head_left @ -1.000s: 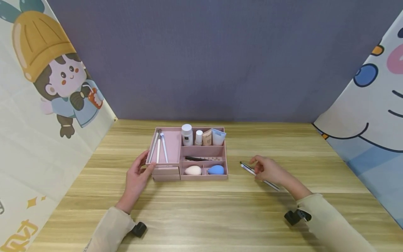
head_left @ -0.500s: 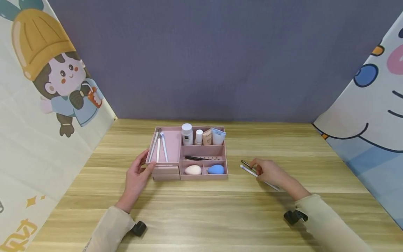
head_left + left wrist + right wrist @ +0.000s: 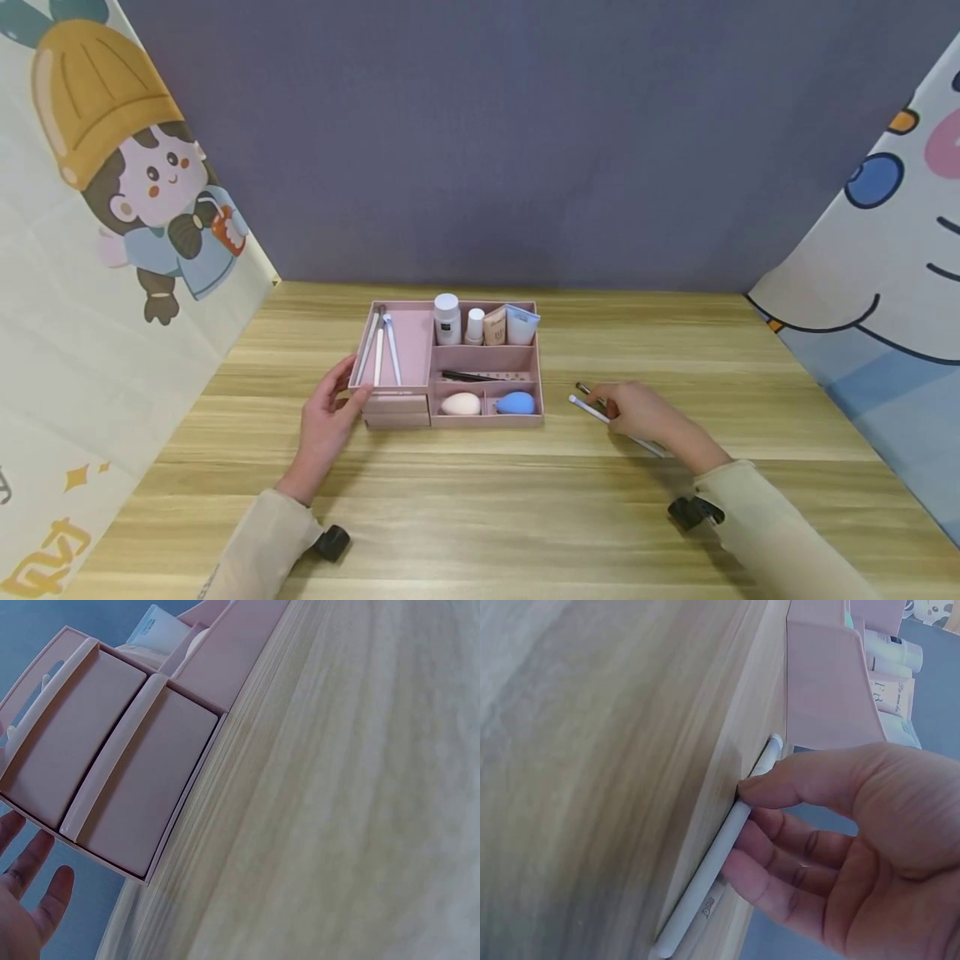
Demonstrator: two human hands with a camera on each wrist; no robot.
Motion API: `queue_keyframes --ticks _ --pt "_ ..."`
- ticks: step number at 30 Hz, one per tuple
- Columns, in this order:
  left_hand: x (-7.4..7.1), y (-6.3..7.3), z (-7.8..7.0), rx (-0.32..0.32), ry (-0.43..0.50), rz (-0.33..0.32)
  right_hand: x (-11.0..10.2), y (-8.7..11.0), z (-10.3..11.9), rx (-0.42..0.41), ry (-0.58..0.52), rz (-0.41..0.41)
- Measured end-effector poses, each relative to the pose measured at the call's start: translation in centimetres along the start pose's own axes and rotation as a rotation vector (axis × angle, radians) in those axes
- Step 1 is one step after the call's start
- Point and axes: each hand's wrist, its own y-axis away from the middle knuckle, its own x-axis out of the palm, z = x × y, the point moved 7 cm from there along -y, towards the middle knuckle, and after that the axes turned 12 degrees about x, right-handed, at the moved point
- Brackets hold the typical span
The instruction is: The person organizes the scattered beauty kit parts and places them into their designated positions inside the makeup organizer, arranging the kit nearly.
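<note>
A pink desktop organizer [image 3: 486, 422] stands mid-table. My left hand [image 3: 327, 425] rests at its left front corner, thumb at the front edge; in the left wrist view, extended fingers [image 3: 52, 896] lie beside the two front drawers [image 3: 142, 757]. Right of the organizer, my right hand [image 3: 637, 411] pinches a slim white pencil-like stick [image 3: 588, 409], low over the wood. The right wrist view shows the thumb across this stick's upper part, with the other fingers curled behind it. A second, dark-tipped stick [image 3: 582, 387] lies alongside, mostly hidden by the hand and bearing small lettering.
In the organizer's left tray lie several slender sticks [image 3: 378, 354]. Its right compartments hold a white bottle [image 3: 447, 323], a smaller bottle [image 3: 475, 325], tubes [image 3: 521, 325], a black pen [image 3: 465, 377], and cream [image 3: 461, 404] and blue [image 3: 515, 403] makeup sponges. A grey-blue panel [image 3: 480, 167] bounds the back.
My right hand has drawn slightly toward the left, its fingers closing on the white stick, whose tip has shifted a little away from the dark-tipped one. The left hand stays put.
</note>
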Motion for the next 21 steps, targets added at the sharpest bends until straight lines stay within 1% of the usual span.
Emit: queue_keyframes --ticks 9,13,18,21 --pt "0.03 0.01 -0.16 0.005 0.003 0.004 -0.01 -0.03 0.26 -0.037 0.004 -0.024" --pt "0.04 -0.01 -0.2 0.01 0.003 -0.001 0.09 -0.03 0.14 -0.029 -0.019 -0.022" --pt "0.06 0.03 -0.2 -0.004 -0.003 0.01 0.09 0.05 0.13 -0.021 -0.037 -0.007" --pt "0.06 0.05 -0.19 -0.008 -0.002 0.013 0.05 -0.05 0.02 -0.016 -0.088 0.009"
